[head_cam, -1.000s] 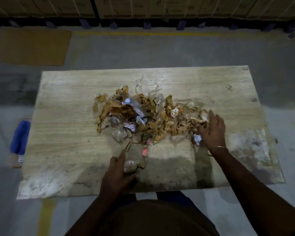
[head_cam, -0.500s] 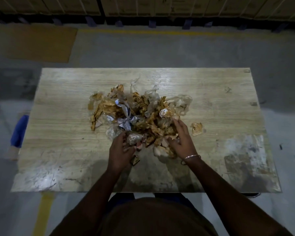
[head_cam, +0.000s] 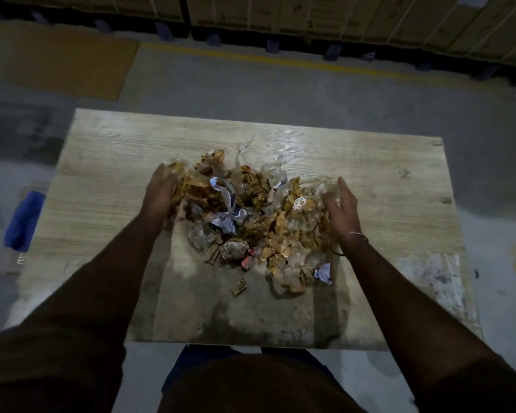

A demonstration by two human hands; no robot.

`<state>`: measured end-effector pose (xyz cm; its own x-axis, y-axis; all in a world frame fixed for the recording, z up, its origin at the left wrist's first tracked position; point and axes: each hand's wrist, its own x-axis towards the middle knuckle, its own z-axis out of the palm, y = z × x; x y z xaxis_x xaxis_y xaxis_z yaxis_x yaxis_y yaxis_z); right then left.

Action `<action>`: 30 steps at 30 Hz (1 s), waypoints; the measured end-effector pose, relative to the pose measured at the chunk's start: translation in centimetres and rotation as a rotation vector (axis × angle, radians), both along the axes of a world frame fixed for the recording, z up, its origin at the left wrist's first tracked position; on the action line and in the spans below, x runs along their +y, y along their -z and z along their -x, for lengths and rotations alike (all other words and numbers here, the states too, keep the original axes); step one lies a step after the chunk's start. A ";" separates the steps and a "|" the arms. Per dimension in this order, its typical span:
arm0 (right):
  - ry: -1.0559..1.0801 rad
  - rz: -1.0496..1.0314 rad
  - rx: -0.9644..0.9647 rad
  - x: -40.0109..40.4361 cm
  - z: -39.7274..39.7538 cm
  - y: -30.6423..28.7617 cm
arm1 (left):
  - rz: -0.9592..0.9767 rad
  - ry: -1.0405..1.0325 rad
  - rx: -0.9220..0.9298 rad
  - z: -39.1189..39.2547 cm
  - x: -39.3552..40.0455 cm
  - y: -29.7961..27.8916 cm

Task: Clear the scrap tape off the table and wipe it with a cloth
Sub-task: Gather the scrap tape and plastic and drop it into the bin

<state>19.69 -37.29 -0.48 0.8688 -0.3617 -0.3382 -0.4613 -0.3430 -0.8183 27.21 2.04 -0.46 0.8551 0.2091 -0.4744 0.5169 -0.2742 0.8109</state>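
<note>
Head view: scrap tape pile (head_cam: pixel 251 216), brown and clear with white paper bits, heaped mid-table. Your left hand (head_cam: pixel 158 193) presses pile's left edge, fingers straight, together. Your right hand (head_cam: pixel 341 205) flanks right edge, fingers straight, touching clear tape. Wood-grain table (head_cam: pixel 385 186) glossy far side, white-smeared near right corner. Grey concrete floor (head_cam: pixel 251 90), yellow line (head_cam: pixel 280 59), stacked cartons (head_cam: pixel 310 13) beyond.
</note>
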 end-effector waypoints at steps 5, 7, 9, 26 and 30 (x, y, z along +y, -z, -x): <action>-0.269 -0.053 0.034 6.1 -0.8 -0.6 | 0.132 0.177 0.042 1.3 -5.6 0.2; -0.290 -0.020 0.001 7.9 -0.2 -0.4 | 0.070 0.264 -0.087 3.4 -7.5 -1.1; -0.257 0.034 -0.048 8.9 0.4 -0.1 | -0.031 0.230 -0.187 4.6 -7.4 -0.5; -0.143 -0.369 -0.188 17.8 0.7 -3.4 | 0.212 -0.042 -0.170 6.2 -12.0 -0.3; -0.062 -0.558 -0.204 18.8 1.5 -5.8 | 0.341 -0.122 -0.181 6.6 -11.6 -3.5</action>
